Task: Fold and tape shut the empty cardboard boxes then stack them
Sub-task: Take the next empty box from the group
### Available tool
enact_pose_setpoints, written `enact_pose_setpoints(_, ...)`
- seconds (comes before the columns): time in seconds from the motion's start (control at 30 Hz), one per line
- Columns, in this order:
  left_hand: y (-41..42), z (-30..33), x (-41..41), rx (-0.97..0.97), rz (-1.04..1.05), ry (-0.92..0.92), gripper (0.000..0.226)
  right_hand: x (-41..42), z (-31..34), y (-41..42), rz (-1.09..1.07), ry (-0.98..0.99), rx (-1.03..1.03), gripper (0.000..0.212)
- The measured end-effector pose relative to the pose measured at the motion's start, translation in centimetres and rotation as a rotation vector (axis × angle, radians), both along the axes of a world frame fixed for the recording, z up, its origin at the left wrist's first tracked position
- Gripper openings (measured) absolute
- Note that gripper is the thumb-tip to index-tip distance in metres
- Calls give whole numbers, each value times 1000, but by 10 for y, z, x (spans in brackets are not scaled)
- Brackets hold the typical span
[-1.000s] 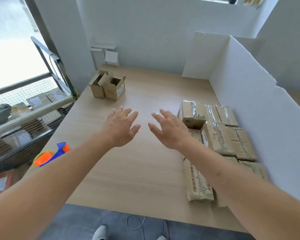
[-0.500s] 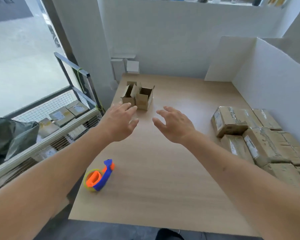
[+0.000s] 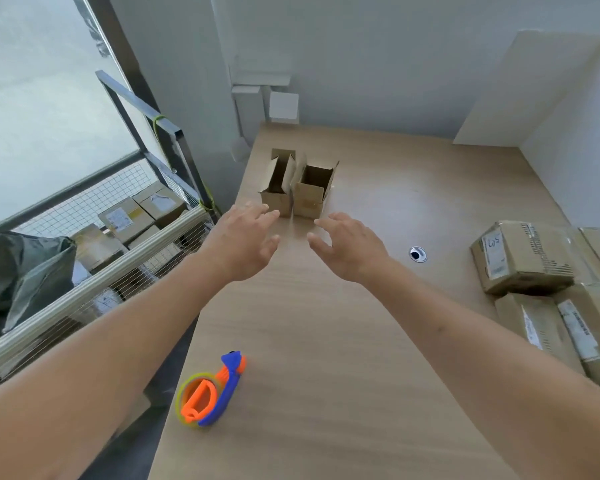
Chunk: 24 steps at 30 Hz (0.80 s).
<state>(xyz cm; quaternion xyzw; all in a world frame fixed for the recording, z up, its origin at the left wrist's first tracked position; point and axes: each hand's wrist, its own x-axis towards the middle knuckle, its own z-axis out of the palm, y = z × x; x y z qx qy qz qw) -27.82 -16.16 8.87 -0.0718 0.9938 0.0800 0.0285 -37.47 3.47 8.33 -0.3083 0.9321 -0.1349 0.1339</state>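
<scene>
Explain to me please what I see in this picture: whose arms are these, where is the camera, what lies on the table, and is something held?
There is no machine here. A person wears a wide-angle camera on the head, so you look forward and down along their two bare arms. The left hand and the right hand reach forward with relaxed fingers and hold nothing. Just beyond them two small open cardboard boxes stand side by side on the wooden table. An orange and blue tape dispenser lies near the table's left edge. At the right lie closed, taped boxes, some of them stacked. A small round hole is in the tabletop.
</scene>
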Motion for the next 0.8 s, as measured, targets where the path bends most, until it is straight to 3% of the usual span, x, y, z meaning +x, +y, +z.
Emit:
enact_pose_setpoints(0.4,-81,-97,-130,122,-15,-39,54,-115,-101,-100,-109,-62,51,47)
enact_pose_setpoints(0.57,-105,-132,-169,180,-32,-63,54,-150,-136,-136,-146,32,92,47)
enact_pose_setpoints(0.73,-117,-157,-183,178,-60,-72,53,-191,-169,-161,-173,115,206,75)
enact_pose_setpoints(0.8,-123,-162,-184,158,-72,-58,52,-199,-178,-163,-198,193,210,65)
